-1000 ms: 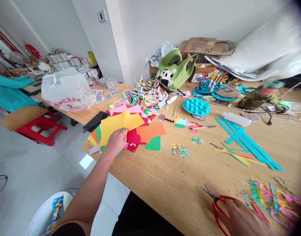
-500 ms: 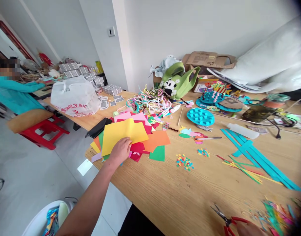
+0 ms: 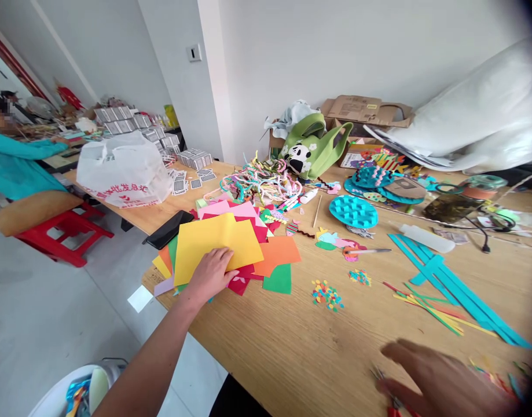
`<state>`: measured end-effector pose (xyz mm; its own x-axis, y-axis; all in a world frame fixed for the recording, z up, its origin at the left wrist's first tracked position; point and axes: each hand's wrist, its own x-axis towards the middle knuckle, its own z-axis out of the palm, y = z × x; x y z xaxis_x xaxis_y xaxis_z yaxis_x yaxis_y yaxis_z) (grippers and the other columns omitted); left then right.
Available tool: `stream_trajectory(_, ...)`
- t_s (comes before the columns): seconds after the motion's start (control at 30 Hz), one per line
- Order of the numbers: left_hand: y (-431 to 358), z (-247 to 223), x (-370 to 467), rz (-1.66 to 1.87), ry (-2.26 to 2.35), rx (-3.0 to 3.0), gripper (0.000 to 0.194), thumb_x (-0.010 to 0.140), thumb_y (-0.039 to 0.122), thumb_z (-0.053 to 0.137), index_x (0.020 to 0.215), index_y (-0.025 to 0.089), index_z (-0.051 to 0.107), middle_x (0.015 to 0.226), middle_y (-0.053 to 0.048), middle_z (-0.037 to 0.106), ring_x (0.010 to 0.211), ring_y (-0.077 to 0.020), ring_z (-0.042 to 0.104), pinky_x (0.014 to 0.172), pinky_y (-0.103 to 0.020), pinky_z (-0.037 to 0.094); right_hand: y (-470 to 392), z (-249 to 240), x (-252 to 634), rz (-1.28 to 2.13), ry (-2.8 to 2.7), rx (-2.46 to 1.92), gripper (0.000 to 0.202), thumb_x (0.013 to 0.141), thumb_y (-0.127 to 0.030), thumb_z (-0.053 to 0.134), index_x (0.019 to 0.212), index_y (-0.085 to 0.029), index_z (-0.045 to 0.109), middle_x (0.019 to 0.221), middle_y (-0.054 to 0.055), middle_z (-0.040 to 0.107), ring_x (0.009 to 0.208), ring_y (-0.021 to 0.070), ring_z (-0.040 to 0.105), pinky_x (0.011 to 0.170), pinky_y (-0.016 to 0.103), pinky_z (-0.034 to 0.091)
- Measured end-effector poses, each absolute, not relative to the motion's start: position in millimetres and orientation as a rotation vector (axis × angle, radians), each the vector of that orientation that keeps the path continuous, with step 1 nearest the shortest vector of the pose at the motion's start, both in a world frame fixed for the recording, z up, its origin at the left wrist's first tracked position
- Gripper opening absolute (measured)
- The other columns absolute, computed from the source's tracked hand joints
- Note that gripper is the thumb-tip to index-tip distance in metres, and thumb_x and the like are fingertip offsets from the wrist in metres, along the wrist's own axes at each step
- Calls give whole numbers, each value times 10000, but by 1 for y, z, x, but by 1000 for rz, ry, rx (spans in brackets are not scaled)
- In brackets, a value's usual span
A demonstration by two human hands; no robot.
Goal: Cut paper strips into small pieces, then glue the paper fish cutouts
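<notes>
My left hand lies on the yellow paper, which tops a pile of coloured sheets at the table's left edge; its fingers are a little apart and rest flat. At the lower right, my right hand hovers over the red-handled pliers, fingers spread and somewhat blurred, partly hiding the handles. Orange paper and green paper stick out of the pile on its right side.
Small paper dots, thin paper strips and long blue strips lie on the table. A green bag stands behind. At the left sits a person in a blue sleeve, beyond a white plastic bag.
My right hand has come off the pliers' handles and opened above them. My left hand has flattened on the yellow paper, its fingers more spread. The view has shifted slightly.
</notes>
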<state>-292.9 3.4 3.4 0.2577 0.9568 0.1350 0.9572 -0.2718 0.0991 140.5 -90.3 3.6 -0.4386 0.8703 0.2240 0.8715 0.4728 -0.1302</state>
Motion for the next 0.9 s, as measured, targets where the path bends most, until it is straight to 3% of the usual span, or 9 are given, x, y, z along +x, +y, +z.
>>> stream_trajectory(0.13, 4, 9, -293, -167, -1884, -2538, 669, 818, 577, 571, 1320, 141, 493, 1349, -156, 537, 1235, -309, 486, 1032, -447, 386, -18, 59, 68, 142, -2721, -1418, 232, 856, -382, 625, 1006, -214, 679, 934, 57, 714, 783, 209, 696, 666, 297, 512)
stream_trajectory(0.2, 4, 13, -294, -106, -1880, -2568, 703, 815, 604, 558, 1335, 139, 479, 1354, -156, 534, 1234, -308, 489, 1038, -430, 379, 15, 67, 32, 129, -2763, -1401, 250, 868, -340, 625, 1050, -171, 657, 979, 95, 698, 862, 234, 688, 708, 315, 513)
stream_trajectory(0.33, 5, 21, -296, 9, -1848, -2618, 608, 858, 465, 560, 1368, 156, 445, 1363, -136, 530, 1238, -282, 494, 1053, -387, 363, 62, 53, -12, -91, -2935, -1290, 297, 831, -199, 644, 1114, -111, 625, 1103, 178, 643, 1023, 291, 624, 837, 366, 480)
stream_trajectory(0.43, 6, 24, -296, 66, -1796, -2652, 573, 855, 380, 552, 1375, 168, 435, 1356, -127, 534, 1243, -276, 491, 1049, -384, 367, 78, 36, -23, -250, -3042, -1119, 467, 804, -77, 570, 1269, -59, 535, 1239, 229, 569, 1148, 315, 550, 934, 390, 421)
stream_trajectory(0.53, 7, 23, -295, 104, -1751, -2657, 580, 845, 359, 541, 1377, 156, 430, 1322, -145, 552, 1230, -288, 500, 1024, -397, 386, 85, 27, -26, -382, -3107, -1043, 594, 782, -77, 565, 1359, -12, 443, 1302, 272, 508, 1229, 365, 468, 980, 437, 364)
stream_trajectory(0.67, 10, 22, -291, 141, -1730, -2639, 610, 846, 397, 526, 1383, 128, 421, 1257, -174, 582, 1179, -309, 532, 975, -414, 416, 90, 22, -31, -493, -3204, -1026, 659, 792, -108, 563, 1417, -17, 374, 1160, 251, 593, 1098, 357, 548, 922, 444, 371)
stream_trajectory(0.9, 11, 25, -287, 158, -1711, -2632, 575, 851, 415, 520, 1338, 114, 466, 1195, -181, 609, 1134, -298, 554, 940, -389, 434, 95, 16, -35, -567, -3159, -929, 493, 880, -61, 416, 1370, -15, 420, 928, 184, 666, 849, 264, 638, 785, 362, 393)
